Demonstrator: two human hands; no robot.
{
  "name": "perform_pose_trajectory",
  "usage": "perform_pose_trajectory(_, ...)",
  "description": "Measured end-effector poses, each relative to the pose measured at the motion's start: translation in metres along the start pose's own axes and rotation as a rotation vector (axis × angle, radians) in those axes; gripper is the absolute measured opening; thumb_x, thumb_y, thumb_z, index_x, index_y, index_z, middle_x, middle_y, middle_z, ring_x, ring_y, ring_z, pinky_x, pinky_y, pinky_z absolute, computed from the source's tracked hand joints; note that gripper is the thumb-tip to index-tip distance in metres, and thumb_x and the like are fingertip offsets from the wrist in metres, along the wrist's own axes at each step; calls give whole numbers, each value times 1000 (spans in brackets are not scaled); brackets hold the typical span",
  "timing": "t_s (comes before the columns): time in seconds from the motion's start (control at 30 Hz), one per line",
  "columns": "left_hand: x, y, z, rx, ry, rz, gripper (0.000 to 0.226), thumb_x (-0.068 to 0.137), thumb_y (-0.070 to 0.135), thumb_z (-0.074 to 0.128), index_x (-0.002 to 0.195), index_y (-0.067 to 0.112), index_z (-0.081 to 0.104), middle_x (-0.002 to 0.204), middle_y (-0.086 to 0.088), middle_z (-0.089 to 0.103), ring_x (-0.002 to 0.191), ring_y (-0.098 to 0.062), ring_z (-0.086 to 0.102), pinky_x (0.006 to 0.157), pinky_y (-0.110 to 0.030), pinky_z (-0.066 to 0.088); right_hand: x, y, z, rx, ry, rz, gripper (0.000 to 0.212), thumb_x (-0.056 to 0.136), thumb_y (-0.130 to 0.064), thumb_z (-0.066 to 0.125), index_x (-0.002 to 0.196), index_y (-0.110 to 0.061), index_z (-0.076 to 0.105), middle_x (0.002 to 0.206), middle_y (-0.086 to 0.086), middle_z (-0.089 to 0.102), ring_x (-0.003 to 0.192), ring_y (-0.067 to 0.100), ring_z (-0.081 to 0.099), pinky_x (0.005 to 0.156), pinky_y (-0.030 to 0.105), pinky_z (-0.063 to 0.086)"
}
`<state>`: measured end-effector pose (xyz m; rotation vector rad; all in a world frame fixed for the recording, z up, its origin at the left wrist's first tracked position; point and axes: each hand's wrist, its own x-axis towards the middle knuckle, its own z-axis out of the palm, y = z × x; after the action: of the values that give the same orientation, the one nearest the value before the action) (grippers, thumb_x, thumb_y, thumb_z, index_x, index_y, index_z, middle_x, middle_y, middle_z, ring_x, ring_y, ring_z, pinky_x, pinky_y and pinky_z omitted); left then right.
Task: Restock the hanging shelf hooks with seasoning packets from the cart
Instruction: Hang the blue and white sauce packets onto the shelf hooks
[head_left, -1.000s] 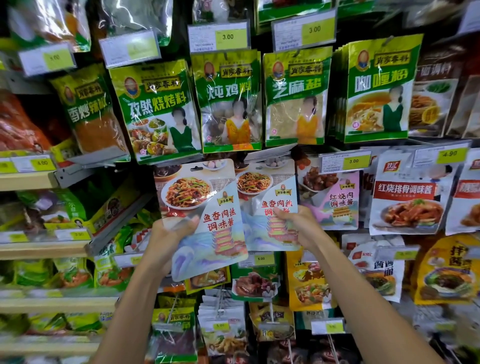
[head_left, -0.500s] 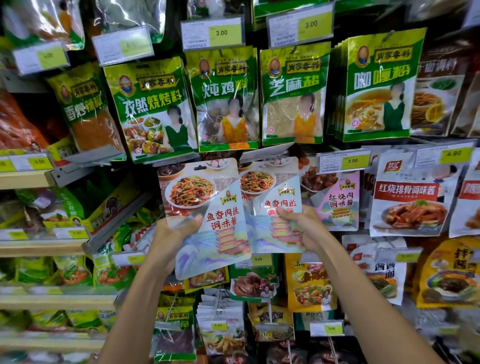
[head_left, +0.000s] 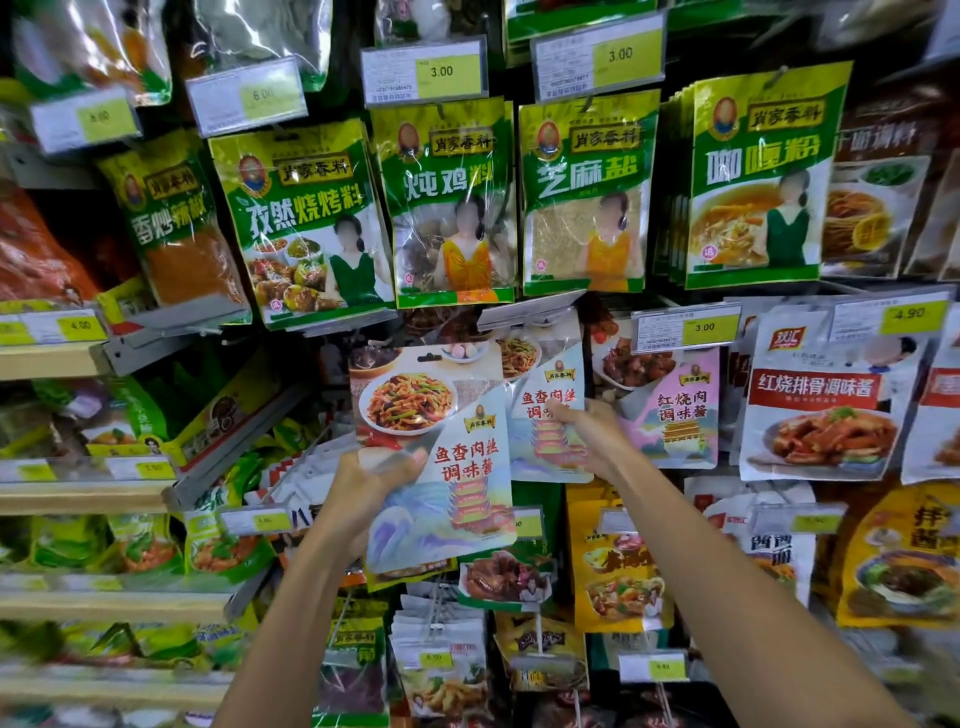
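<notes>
Left side: three wooden shelves (head_left: 52, 358), stacked, pale timber fronts, top one carrying yellow-white edge labels (head_left: 78, 327). Grey metal rail (head_left: 171, 332) runs at an angle off the end of the top shelf, a second rail (head_left: 244, 441) below it. Rest of the view is a dark back panel (head_left: 680, 62). Clear price tag holders (head_left: 426, 73) with yellow inserts stick out in rows. Lighting bright, with glare on the holders.

The seasoning packet (head_left: 441, 467) in the left hand (head_left: 363, 493) moves right toward frame centre. It now overlaps the hanging packet (head_left: 550, 384) pinched by the right hand (head_left: 592, 441); earlier they sat side by side.
</notes>
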<state>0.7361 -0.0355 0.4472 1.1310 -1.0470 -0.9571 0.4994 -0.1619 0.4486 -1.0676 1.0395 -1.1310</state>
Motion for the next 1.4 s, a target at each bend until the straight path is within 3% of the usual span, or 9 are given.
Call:
perform_pose_trajectory(0.13,-1,-19,8,-9,-85,-45,18,78,10,73,92,-1,71,95,-22,72,90,-40,69,76,-48,58,-8,12,-10,-93,22,-80,35,90,-26,65,119,-7,59,100,11,72,82,23,70,65,32,58)
perform_pose_trajectory(0.3,7,-28,35,-37,-235,-86,52,62,26,86,108,5,70,107,-17,71,99,-34,68,87,-48,54,-46,14,-32,-606,281,-432,30,96,-13,56,124,-1,57,118,11,66,107,23,63,89,34,52)
perform_pose_trajectory(0.4,21,-26,54,-55,-276,-87,43,68,21,80,108,5,70,107,-17,71,98,-34,69,84,-46,56,-79,-1,-47,-732,460,-775,22,97,-12,54,117,-8,63,105,1,69,94,19,66,77,29,52)
perform_pose_trajectory(0.5,35,-22,71,-72,-279,-93,32,68,18,78,99,10,74,102,-17,73,94,-34,70,78,-44,57,-89,-36,-57,-864,667,-1127,18,93,-7,57,107,-5,69,95,6,72,83,21,67,69,25,49)
perform_pose_trajectory(0.6,44,-20,83,-78,-287,-106,15,66,18,77,81,18,78,92,-12,75,84,-28,72,65,-34,57,-82,-62,-63,-990,739,-1302,25,91,-5,58,115,-2,66,109,12,69,98,26,64,94,16,36)
perform_pose_trajectory(0.77,57,-23,86,-134,-276,-122,12,70,12,75,82,12,77,92,-14,75,82,-28,73,62,-34,58,-59,-68,-70,-1208,701,-1286,33,95,-13,54,126,-3,58,133,14,56,124,32,51,107,41,34)
perform_pose_trajectory(1.13,84,-30,92,-119,-218,-181,17,82,7,71,97,-1,68,93,-16,74,83,-28,72,62,-33,57,-32,-62,-85,-1284,673,-1311,35,97,-16,52,127,2,56,127,19,58,122,34,52,108,44,38)
perform_pose_trajectory(1.27,95,-38,99,-118,-72,-163,19,80,6,74,97,0,68,92,-16,74,81,-28,73,64,-35,59,-29,-62,-85,-1279,691,-1305,38,95,-16,56,128,3,55,128,19,57,123,34,51,109,40,36)
perform_pose_trajectory(1.4,102,-48,108,9,205,-22,14,72,13,83,79,13,71,92,-13,74,77,-19,70,73,-29,55,-30,-61,-85,-1274,682,-1294,39,94,-15,60,128,3,54,128,20,57,123,35,51,108,42,38)
